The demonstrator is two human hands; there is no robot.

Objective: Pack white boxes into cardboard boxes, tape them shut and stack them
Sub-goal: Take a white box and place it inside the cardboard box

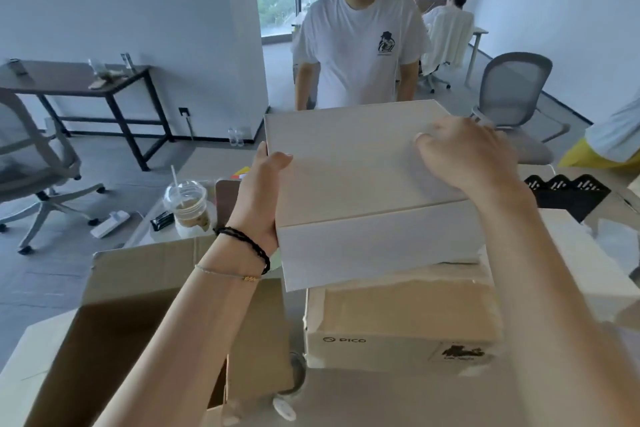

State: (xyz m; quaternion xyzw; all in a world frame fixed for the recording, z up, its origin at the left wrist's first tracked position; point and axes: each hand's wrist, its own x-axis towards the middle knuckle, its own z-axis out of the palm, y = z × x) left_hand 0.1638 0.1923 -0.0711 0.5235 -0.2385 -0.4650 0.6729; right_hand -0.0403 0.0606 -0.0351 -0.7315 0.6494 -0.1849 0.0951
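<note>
White box point(363, 184) held up over taped cardboard box point(401, 319), long axis left-right. Left hand point(259, 198) grips left edge, thumb on top, fingers hidden underneath. Right hand point(474, 152) lies on top near far right corner, fingers curled, blurred. Open cardboard box point(138, 288) sits below-left, on left hand's side; judged destination.

The white box point(363, 184) hides the fingers of the left hand point(261, 198) and the taped carton's point(401, 319) top.
</note>
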